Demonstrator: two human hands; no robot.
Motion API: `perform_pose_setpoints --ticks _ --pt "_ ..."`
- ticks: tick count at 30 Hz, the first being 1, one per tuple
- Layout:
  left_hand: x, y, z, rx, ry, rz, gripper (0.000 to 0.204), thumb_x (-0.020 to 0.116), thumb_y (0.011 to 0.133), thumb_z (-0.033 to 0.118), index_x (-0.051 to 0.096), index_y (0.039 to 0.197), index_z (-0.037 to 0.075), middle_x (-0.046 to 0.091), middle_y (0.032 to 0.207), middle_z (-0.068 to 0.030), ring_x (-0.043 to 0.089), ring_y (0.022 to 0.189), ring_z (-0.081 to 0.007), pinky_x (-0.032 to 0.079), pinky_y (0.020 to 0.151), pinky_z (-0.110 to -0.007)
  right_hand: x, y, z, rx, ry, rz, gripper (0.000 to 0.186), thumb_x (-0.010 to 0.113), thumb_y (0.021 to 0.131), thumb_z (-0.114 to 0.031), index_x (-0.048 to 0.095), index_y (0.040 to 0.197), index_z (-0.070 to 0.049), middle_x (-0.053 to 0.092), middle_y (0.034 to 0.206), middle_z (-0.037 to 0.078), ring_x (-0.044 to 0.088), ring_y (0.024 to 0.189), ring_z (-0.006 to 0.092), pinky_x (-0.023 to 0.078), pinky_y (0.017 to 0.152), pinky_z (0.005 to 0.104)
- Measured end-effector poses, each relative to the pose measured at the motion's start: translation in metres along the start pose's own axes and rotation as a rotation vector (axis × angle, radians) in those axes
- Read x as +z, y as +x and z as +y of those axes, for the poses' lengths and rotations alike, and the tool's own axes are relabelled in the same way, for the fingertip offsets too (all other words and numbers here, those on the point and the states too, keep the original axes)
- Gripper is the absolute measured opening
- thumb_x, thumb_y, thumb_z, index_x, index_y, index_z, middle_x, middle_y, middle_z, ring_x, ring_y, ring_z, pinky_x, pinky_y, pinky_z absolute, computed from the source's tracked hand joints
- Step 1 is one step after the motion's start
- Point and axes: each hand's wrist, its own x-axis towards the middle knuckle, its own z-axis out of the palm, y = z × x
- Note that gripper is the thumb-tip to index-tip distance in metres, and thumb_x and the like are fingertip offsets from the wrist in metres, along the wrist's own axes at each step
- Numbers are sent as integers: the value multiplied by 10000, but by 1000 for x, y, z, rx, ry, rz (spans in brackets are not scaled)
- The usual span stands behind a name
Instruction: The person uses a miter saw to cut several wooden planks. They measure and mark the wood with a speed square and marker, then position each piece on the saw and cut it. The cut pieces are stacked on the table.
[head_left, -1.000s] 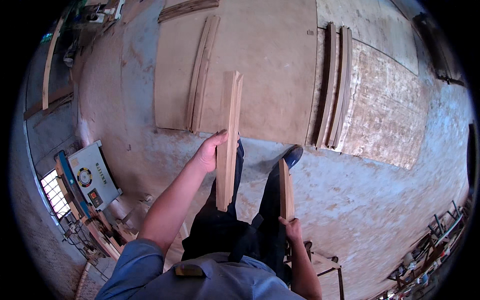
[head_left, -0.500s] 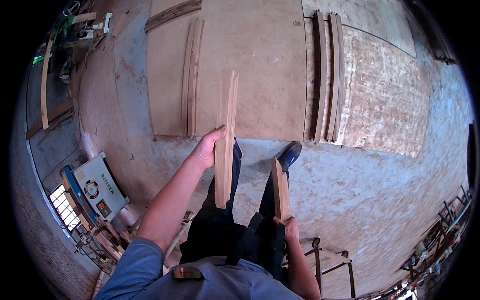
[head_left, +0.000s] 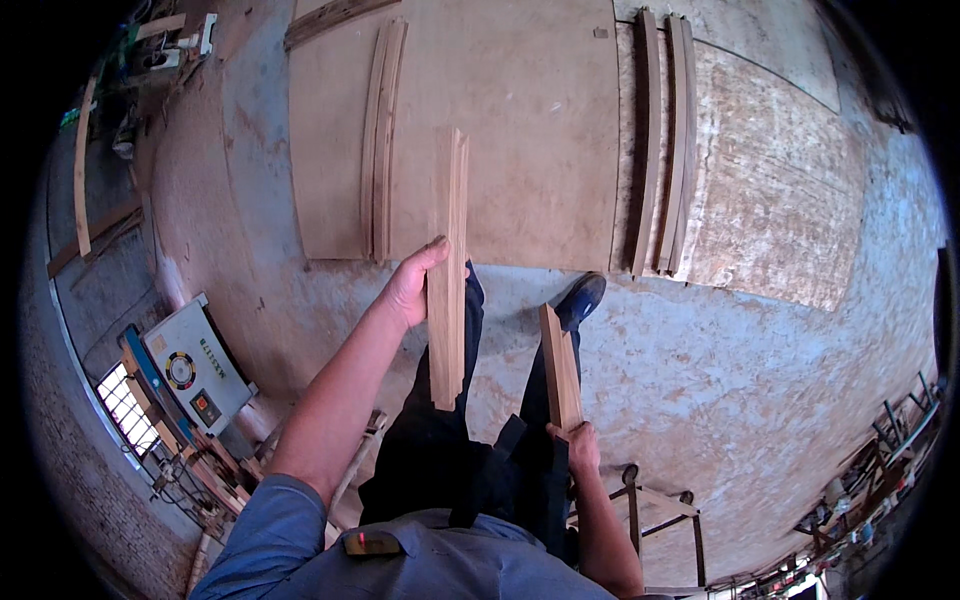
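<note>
Concrete workshop floor (head_left: pixel 760 400) with plywood sheets (head_left: pixel 500 130) laid ahead
Left hand (head_left: pixel 412 285) grips a long wooden strip (head_left: pixel 448 270) at mid-length, held forward; right hand (head_left: pixel 578 448) closes round the lower end of a shorter strip (head_left: pixel 560 365)

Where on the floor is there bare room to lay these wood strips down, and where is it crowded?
Bare concrete floor lies open right of the shoe, below the rough chipboard sheet. The smooth plywood sheet is bare between its two pairs of curved strips. Crowded: the machine and scrap at lower left. The left hand and right hand each hold strips.
</note>
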Motion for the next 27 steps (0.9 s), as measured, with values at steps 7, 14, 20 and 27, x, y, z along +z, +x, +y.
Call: perform_pose_setpoints --ticks 7,14,20,27 --pt "-7 -1 2 4 -15 -4 336 659 860 373 599 1017 81 637 900 -49 626 839 -181 528 734 -356 -7 -6 -18 47 -35 -21 831 741 668 -587 539 1114 85 613 1131 271 596 1091 390 485 903 472" --pt "-8 -5 3 10 -16 6 362 649 863 385 601 1041 73 641 898 -51 631 835 -173 535 723 -348 -6 -4 -19 48 -30 -43 843 747 657 -599 538 1109 81 608 1136 265 599 1094 381 487 905 471" --pt "-24 -2 3 13 -33 -76 500 595 889 435 561 1182 31 659 1014 -107 647 879 -230 550 753 -383 0 0 -16 50 -64 -29 853 732 668 -630 532 1133 57 586 1182 238 584 1113 380 480 914 478" --pt "-24 -4 4 6 -80 -111 575 594 875 496 545 1198 23 654 1022 -121 651 870 -241 557 736 -389 -2 -1 -18 71 -62 -55 863 723 676 -642 524 1155 48 565 1220 224 573 1128 377 474 923 480"
